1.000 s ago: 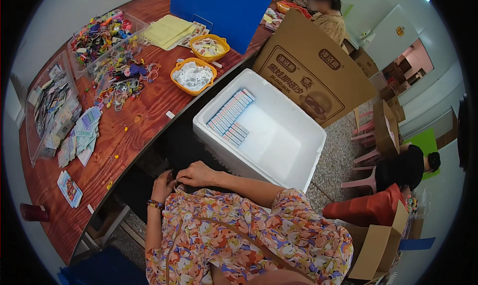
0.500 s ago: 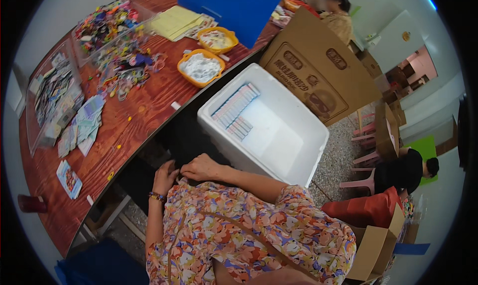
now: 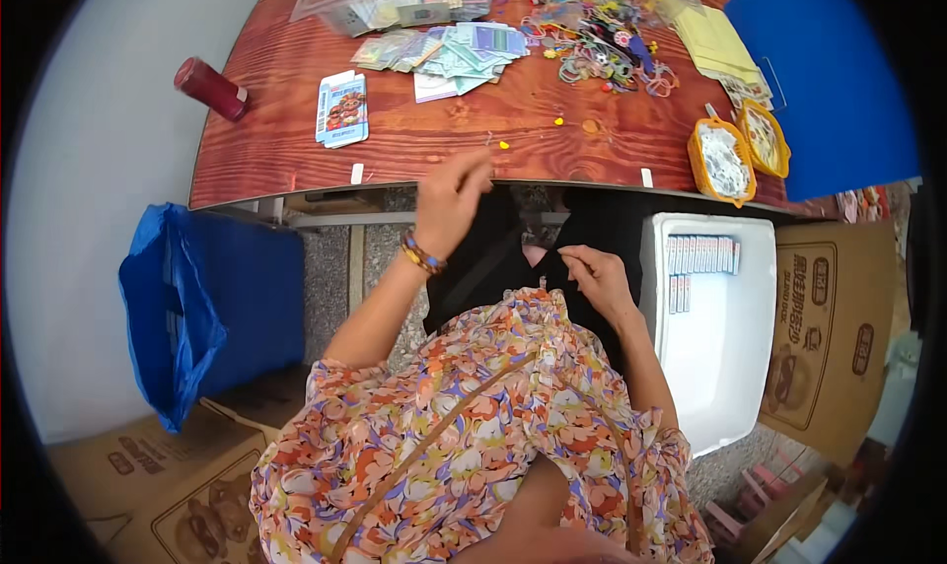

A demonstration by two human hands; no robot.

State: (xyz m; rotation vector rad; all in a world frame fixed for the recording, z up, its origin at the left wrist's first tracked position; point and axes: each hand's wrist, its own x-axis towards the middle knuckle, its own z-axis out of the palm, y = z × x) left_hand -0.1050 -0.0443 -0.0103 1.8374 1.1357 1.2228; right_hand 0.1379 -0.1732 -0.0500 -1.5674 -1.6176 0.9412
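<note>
Has just swung round to face the table [image 3: 266, 81] squarely at twelve o'clock, putting the foam box [image 3: 715, 377] between two and three. Has also parted the hands, close together in the earlier views — raises the left hand [image 3: 452, 199] to the table's near edge at twelve, holds the right hand [image 3: 600, 278] low at one. Brings the goods on the table, by the look of it, into easier reach of the left hand.

Bends the left fingers loosely, tips blurred and near one another; shows nothing gripped, but cannot tell about anything small. Comes nearest there to a yellow bit [image 3: 504, 145], seemingly without contact. Draws the right thumb and forefinger together over the dark trousers [image 3: 469, 273] — cannot tell whether pinching something or merely closed on air.

On the table: at eleven, flat cartons [image 3: 342, 112]; at twelve, farther in, cards [image 3: 473, 61] in an overlapping spread; toward one, tangled charms [image 3: 617, 56]; between one and two, yellow baskets [image 3: 696, 158]. Inside the foam box, toward its far end, small boxes [image 3: 702, 253] in rows. At ten, beside the table, a blue bag [image 3: 247, 288].
</note>
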